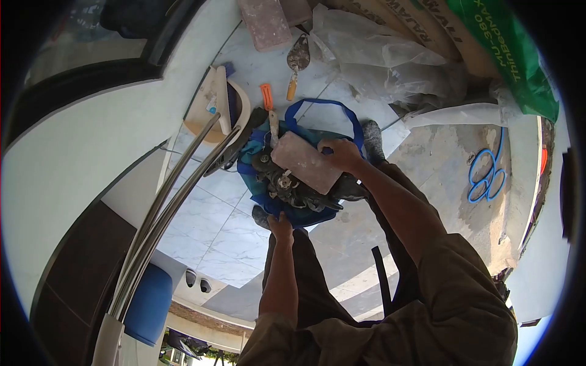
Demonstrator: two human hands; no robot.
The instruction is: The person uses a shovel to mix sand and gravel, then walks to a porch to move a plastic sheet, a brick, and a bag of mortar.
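Note:
My right hand (343, 154) grips the far end of a pinkish stone block (305, 163), held flat over an open blue bag (305, 215). The bag lies on the marble floor and holds dark tools (287, 183); its blue handle loop (323, 105) arcs beyond the block. My left hand (281, 227) is closed on the bag's near rim. My feet (372, 139) stand either side of the bag.
A second pink block (264, 23), a trowel (298, 58) and an orange-handled tool (267, 96) lie on the tiles beyond. Clear plastic sheeting (384, 55) and cement sacks (506, 49) are piled behind. A steel railing (177, 195) runs at left, a blue hose coil (488, 174) at right.

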